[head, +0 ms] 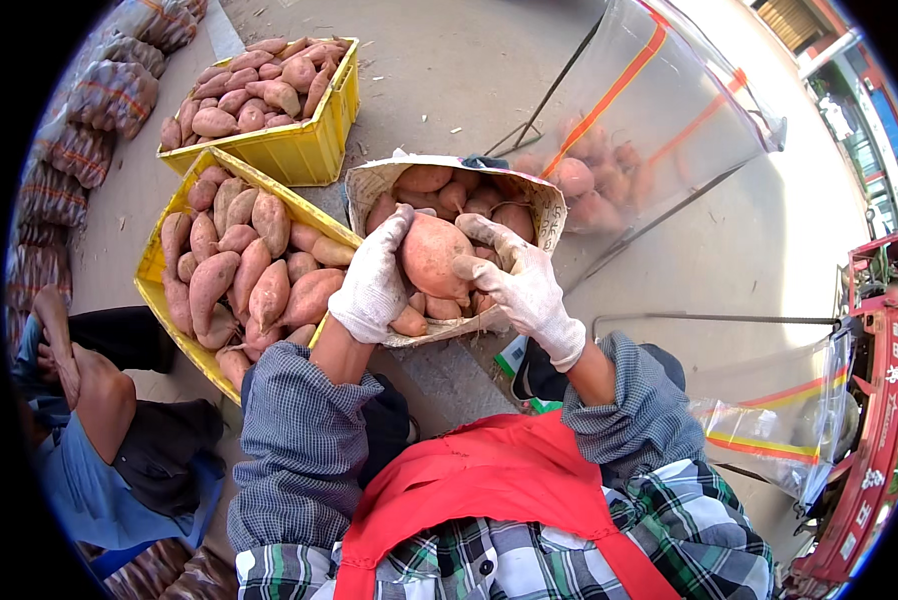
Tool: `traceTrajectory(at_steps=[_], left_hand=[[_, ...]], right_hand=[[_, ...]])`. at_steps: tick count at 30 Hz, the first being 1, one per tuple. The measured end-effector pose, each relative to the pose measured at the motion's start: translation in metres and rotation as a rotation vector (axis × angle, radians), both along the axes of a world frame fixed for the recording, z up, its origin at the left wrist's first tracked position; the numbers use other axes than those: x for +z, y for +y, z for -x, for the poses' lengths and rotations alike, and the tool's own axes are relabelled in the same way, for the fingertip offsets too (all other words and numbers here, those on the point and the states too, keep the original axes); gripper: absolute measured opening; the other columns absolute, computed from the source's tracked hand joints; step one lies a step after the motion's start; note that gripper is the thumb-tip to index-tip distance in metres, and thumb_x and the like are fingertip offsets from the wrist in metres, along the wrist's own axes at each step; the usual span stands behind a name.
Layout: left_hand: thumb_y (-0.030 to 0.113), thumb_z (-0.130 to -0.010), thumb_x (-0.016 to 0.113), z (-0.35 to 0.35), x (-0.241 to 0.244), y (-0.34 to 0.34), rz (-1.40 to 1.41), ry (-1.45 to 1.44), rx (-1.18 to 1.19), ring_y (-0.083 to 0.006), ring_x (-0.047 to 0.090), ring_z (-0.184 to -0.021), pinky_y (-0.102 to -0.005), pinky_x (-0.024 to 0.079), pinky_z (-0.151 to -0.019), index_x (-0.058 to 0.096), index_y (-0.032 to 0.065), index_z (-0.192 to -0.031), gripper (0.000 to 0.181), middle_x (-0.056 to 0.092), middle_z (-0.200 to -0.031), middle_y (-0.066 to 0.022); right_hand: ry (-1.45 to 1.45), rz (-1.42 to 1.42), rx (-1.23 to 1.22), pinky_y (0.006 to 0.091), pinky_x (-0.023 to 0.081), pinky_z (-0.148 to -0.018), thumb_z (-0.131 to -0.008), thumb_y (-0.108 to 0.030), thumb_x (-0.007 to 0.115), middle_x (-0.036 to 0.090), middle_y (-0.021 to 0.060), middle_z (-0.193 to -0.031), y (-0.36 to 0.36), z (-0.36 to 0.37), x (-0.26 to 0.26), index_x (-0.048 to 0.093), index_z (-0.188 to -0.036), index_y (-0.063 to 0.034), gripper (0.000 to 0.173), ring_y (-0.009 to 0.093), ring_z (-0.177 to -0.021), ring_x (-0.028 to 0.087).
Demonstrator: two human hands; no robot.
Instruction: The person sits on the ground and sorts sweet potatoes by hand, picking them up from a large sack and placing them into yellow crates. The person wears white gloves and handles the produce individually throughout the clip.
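Observation:
My left hand (375,279), in a white knit glove, grips the left side of a large round sweet potato (435,256). From the other side the gloved fingers of my right hand (522,281) hold the same root. Both hands are above an open woven sack (552,217) with more sweet potatoes (423,178) inside. At the left, next to the sack, a yellow plastic crate (151,251) is heaped with sweet potatoes (252,279).
Behind stands another full yellow crate (310,154). A clear plastic bag (629,97) on a metal frame holds sweet potatoes; another framed bag (771,420) is at right. Filled sacks (111,97) line the far left. A seated person (111,457) is at left, a red vehicle (869,450) at right.

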State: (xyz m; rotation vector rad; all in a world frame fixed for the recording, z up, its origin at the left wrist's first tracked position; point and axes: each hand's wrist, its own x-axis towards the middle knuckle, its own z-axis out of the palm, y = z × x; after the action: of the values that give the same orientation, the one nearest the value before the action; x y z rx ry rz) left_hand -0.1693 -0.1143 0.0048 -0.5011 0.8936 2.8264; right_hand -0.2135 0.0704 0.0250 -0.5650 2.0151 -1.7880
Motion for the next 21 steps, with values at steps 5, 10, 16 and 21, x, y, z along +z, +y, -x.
traceTrajectory(at_steps=[5, 10, 16, 21], left_hand=[[0.035, -0.098, 0.054, 0.008, -0.025, 0.002, -0.006, -0.175, 0.091, -0.0257, 0.066, -0.095, -0.0386, 0.057, -0.084, 0.059, 0.0064, -0.116, 0.034, 0.066, -0.105, -0.0112], [0.035, -0.098, 0.053, 0.008, -0.02, 0.004, -0.028, -0.168, 0.106, -0.027, 0.066, -0.098, -0.0397, 0.057, -0.086, 0.058, 0.0061, -0.117, 0.035, 0.066, -0.11, -0.0135], [0.031, -0.099, 0.051, 0.008, -0.025, 0.01, -0.027, -0.066, 0.056, -0.0237, 0.063, -0.099, -0.0365, 0.053, -0.089, 0.057, 0.0035, -0.119, 0.035, 0.064, -0.108, -0.0119], [0.025, -0.101, 0.049, -0.003, -0.01, 0.027, 0.841, 0.148, 0.016, -0.0159, 0.057, -0.103, -0.0286, 0.045, -0.093, 0.055, -0.0025, -0.123, 0.036, 0.061, -0.114, -0.0107]], right_hand=[[-0.31, 0.232, -0.095, 0.0182, 0.05, -0.065, -0.095, -0.017, 0.061, 0.066, 0.0037, -0.105, 0.003, -0.016, -0.001, 0.06, -0.123, -0.0006, 0.032, 0.005, -0.082, 0.061], [-0.497, 0.251, -0.186, 0.0246, 0.055, -0.072, -0.098, -0.023, 0.058, 0.06, 0.0034, -0.115, 0.001, -0.019, -0.019, 0.053, -0.13, -0.0044, 0.037, 0.012, -0.095, 0.062], [-0.852, 0.543, -0.075, 0.0359, 0.06, -0.072, -0.097, -0.031, 0.059, 0.045, 0.0049, -0.139, -0.006, -0.024, -0.04, 0.035, -0.145, -0.0117, 0.057, 0.019, -0.114, 0.057], [-0.808, 0.367, 0.016, 0.0342, 0.06, -0.074, -0.088, -0.018, 0.069, 0.05, 0.0084, -0.134, -0.002, -0.029, -0.024, 0.03, -0.147, -0.0066, 0.072, 0.017, -0.113, 0.057]])
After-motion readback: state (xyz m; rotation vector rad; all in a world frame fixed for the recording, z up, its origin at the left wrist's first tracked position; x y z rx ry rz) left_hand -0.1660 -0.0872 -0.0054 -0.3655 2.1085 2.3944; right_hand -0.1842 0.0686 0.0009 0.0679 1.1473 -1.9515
